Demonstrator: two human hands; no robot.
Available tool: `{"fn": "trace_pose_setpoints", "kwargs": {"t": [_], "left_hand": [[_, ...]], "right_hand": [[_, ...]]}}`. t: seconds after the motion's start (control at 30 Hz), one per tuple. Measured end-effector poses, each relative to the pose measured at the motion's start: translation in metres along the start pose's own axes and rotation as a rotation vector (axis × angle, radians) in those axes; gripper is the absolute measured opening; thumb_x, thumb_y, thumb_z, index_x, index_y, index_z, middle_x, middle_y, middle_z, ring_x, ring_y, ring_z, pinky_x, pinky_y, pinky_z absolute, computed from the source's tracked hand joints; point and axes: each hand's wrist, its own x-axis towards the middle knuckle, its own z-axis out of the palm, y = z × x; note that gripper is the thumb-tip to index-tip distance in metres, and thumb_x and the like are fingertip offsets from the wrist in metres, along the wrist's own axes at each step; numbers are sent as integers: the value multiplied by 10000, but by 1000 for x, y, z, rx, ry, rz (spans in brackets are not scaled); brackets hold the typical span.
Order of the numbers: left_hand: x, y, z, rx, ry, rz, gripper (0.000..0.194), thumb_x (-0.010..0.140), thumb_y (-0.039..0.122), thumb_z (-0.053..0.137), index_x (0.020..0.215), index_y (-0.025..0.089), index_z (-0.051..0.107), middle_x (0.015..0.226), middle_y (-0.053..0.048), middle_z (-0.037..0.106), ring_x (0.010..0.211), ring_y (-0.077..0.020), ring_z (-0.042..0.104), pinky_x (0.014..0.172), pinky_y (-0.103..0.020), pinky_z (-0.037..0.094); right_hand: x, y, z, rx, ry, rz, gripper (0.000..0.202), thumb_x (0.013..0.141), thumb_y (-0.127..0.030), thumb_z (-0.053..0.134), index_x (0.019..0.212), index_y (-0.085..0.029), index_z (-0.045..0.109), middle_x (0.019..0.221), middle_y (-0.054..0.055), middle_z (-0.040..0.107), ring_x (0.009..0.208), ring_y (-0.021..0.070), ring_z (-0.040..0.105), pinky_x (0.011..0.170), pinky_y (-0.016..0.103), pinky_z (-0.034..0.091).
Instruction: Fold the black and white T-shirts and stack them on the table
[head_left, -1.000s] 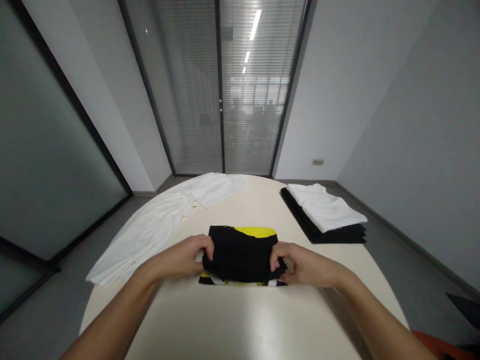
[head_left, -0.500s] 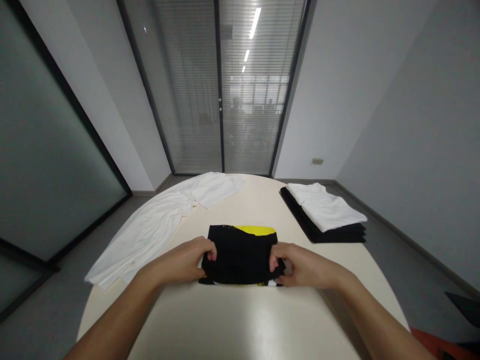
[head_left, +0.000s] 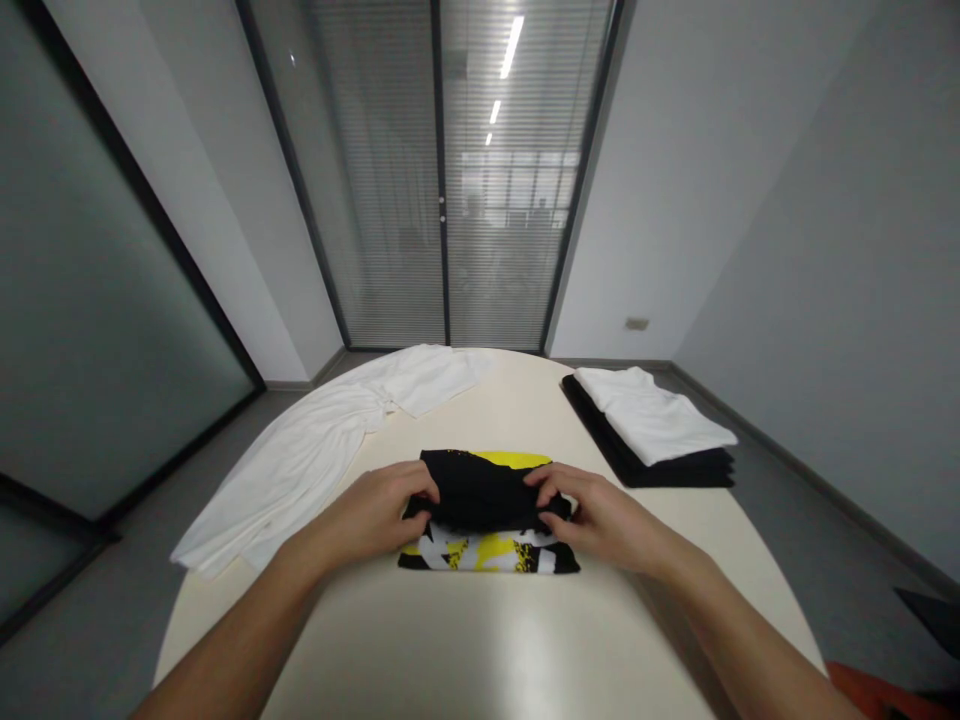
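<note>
A black garment point(head_left: 480, 490) with a yellow, white and black print lies folded in front of me on the table. At its left edge, my left hand point(head_left: 394, 505) is closed, with the cloth between thumb and fingers. My right hand point(head_left: 589, 510) grips the right edge, its fingers curled over the top of the black layer and the thumb lower down. The near edge of that black layer is lifted, and a printed strip point(head_left: 487, 550) shows below it. Some yellow point(head_left: 514, 459) shows along the far edge.
A loose white garment point(head_left: 315, 450) is spread along the left side of the round cream table point(head_left: 450, 650). At the right back, a folded white garment point(head_left: 649, 410) rests on a stack of folded black cloth point(head_left: 675, 472). Glass doors point(head_left: 442, 200) stand beyond.
The near edge of the black layer has moved away from me, baring the printed strip beneath. Both hands went slightly forward with it, and my right fingers have loosened and spread somewhat.
</note>
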Motion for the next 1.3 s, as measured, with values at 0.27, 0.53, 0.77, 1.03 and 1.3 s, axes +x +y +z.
{"fn": "trace_pose_setpoints", "kwargs": {"t": [0.27, 0.53, 0.77, 1.03, 1.3], "left_hand": [[-2, 0, -1, 12, -102, -13, 226, 763, 126, 605, 944, 252, 651, 994, 22, 681, 921, -168, 625, 805, -270, 450], [0, 6, 1, 1, -191, -73, 221, 836, 450, 702, 841, 230, 694, 852, -10, 686, 776, -181, 617, 706, -288, 451], [11, 3, 41, 109, 110, 65, 679, 942, 411, 603, 1562, 283, 354, 1632, -113, 321, 1496, -333, 284, 1206, -542, 273], [7, -9, 57, 155, -154, -54, 837, 928, 562, 592, 1619, 336, 177, 1703, -110, 8, 1557, -384, -3, 1206, -649, 156], [10, -10, 50, 143, -50, 42, 724, 931, 529, 616, 1573, 341, 339, 1682, -97, 210, 1547, -359, 156, 1226, -639, 121]], "right_hand": [[-3, 0, -6, -84, -55, -108, 113, 774, -129, 673, 842, -219, 674, 941, 22, 722, 839, 162, 667, 750, 267, 518], [-2, -11, -1, -140, -212, 12, 83, 820, -281, 716, 783, -208, 704, 801, 7, 690, 725, 152, 622, 685, 263, 471], [8, -4, 29, -277, 11, -20, 639, 974, -524, 542, 1540, -258, 412, 1626, 129, 340, 1504, 337, 268, 1209, 554, 260], [9, 14, 45, -307, -190, 140, 870, 914, -703, 519, 1618, -271, 246, 1697, 108, 127, 1552, 394, 16, 1239, 614, 107], [7, 14, 39, -317, -256, -19, 989, 781, -711, 698, 1597, -400, 234, 1706, 85, 63, 1535, 457, 23, 1185, 704, 5]]}}
